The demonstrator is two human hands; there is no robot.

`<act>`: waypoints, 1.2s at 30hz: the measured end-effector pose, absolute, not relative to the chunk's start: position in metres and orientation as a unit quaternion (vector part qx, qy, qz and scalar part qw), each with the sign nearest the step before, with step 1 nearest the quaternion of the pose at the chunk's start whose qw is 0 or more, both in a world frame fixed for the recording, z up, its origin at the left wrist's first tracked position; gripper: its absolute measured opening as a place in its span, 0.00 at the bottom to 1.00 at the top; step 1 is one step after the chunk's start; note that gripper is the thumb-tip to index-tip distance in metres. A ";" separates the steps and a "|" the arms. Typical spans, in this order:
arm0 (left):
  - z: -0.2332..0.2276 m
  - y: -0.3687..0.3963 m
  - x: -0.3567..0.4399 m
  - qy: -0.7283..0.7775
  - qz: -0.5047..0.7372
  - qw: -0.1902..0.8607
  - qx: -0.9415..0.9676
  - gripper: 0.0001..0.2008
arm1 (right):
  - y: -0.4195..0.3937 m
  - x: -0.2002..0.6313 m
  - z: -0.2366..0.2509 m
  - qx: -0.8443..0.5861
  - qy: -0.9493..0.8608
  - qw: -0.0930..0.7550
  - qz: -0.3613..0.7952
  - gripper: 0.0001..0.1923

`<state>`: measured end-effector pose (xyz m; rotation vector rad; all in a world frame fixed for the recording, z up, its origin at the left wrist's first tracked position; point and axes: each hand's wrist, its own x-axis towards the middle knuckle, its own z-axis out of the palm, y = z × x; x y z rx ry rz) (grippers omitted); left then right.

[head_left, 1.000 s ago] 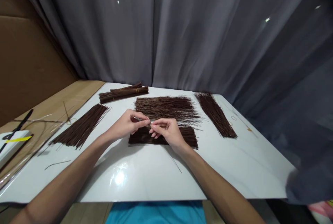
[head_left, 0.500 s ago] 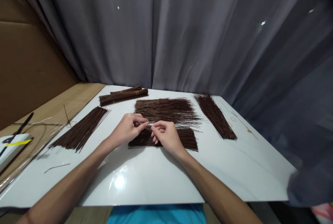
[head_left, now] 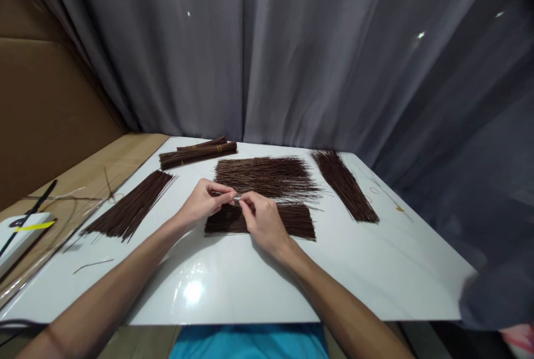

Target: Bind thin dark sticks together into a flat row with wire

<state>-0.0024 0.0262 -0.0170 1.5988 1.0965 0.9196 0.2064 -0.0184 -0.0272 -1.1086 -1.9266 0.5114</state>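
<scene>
Two hands meet over the desk [head_left: 375, 284]: the left hand [head_left: 204, 202] and right hand [head_left: 266, 221] each have fingers pressed together at the tips, and anything pinched there is too small to make out. Below lies the near pile [head_left: 297, 221] of dark sticks, its long axis running left to right; the far pile [head_left: 267, 172], just behind, runs likewise. Four loose piles are visible altogether: the left pile [head_left: 131, 206] slants away toward back right, the right pile [head_left: 347, 189] toward back left. Two tied bundles [head_left: 198, 154] sit near the back edge. White surface stretches from near pile to front edge, widest at right.
</scene>
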 end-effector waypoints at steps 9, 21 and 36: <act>-0.011 0.020 0.004 0.405 0.354 0.247 0.806 0.13 | -0.019 0.212 -0.028 -0.446 -0.841 0.304 0.035 0.11; 0.015 0.004 0.004 0.232 0.174 0.527 0.799 0.17 | 0.000 0.249 0.007 -0.324 -0.836 0.252 0.364 0.08; -0.009 0.010 0.004 0.351 0.370 0.138 0.849 0.13 | -0.012 0.220 -0.023 -0.454 -0.771 0.387 0.222 0.12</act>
